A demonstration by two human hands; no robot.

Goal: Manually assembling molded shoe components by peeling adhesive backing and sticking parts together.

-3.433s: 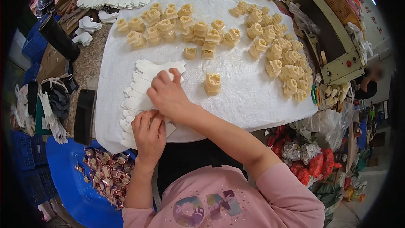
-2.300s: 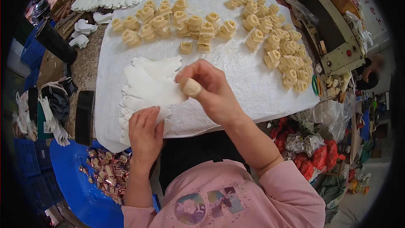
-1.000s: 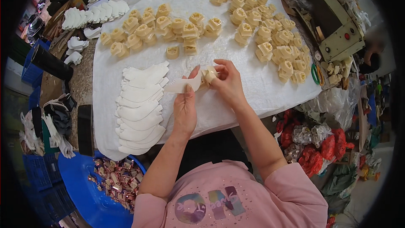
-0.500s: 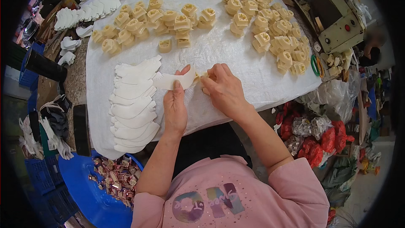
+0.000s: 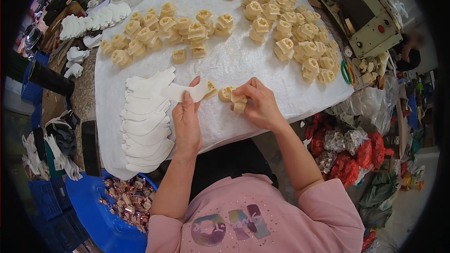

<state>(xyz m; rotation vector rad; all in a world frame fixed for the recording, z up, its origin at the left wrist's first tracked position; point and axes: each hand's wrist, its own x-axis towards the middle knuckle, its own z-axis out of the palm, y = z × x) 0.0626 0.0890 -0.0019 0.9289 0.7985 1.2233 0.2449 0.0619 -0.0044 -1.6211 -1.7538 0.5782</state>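
My left hand (image 5: pixel 188 119) pinches a thin, curved white strip (image 5: pixel 194 91) between thumb and fingers. Against the right end of that strip sits a small cream moulded piece (image 5: pixel 210 91). To the right of it, my right hand (image 5: pixel 260 104) has its fingers closed on a cream moulded piece (image 5: pixel 238 107), partly covered by the fingers. Another round, hollow cream piece (image 5: pixel 225 94) lies touching or very near these fingertips. Left of my left hand, a fanned stack of matching white strips (image 5: pixel 146 126) rests on the white sheet (image 5: pixel 220 129).
Clusters of cream moulded pieces (image 5: pixel 307 47) spread over the far and right parts of the table, some stacked. A blue tub (image 5: pixel 93 211) of small metallic parts stands at lower left. A dark phone-like slab (image 5: pixel 90 147) lies at the left edge; red bags (image 5: pixel 347 168) are at right.
My hands have drawn slightly apart, the left one moving left with the white strip. Cream pieces now show between them, beside my right fingers. The whole view has shifted a little.
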